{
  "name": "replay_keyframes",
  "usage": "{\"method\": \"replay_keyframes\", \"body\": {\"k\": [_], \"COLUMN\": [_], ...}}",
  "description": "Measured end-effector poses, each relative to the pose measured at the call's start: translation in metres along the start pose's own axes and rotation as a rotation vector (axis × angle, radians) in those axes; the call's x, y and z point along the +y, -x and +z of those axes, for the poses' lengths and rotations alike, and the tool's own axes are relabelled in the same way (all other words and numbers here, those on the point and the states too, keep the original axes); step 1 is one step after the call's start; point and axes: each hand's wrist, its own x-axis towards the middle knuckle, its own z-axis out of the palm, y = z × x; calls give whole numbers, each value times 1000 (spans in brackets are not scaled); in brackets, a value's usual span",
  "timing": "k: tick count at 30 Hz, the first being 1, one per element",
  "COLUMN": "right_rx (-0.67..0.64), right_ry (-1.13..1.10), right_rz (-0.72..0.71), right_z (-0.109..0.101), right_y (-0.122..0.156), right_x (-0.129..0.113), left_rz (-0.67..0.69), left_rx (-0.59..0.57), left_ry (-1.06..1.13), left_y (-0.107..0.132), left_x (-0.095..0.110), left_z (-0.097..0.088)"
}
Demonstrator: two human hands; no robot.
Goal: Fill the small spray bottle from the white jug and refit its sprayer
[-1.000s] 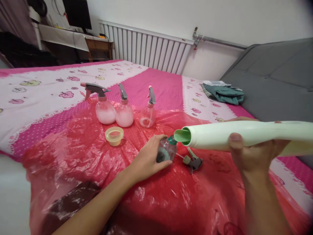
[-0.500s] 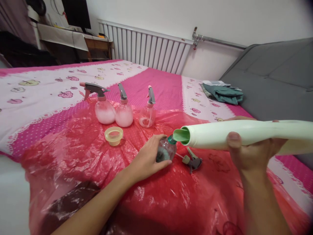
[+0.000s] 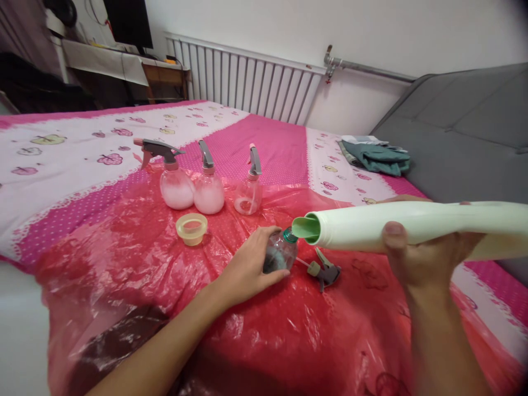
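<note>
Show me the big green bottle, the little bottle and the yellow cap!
big green bottle (image 3: 412,224), head view, middle of its side.
little bottle (image 3: 284,252), head view, its clear shoulder below the neck.
yellow cap (image 3: 192,237), head view, its front wall.

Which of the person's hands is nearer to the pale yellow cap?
Left. The left hand grips the small clear bottle just right of the pale yellow cap; the right hand holds the pale green bottle far right.
</note>
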Motion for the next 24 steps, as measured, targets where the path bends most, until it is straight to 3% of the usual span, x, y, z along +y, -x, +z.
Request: {"method": "replay_keyframes", "body": {"k": [24], "right_rx": [-40], "right_ry": [1], "right_rz": [22], "right_z": [-1], "right_y": [-1], "right_x": [-3], "left_rz": [5], "left_rx": [4], "left_ry": [-1], "left_y": [0], "left_x": [-1], "left_z": [0]}}
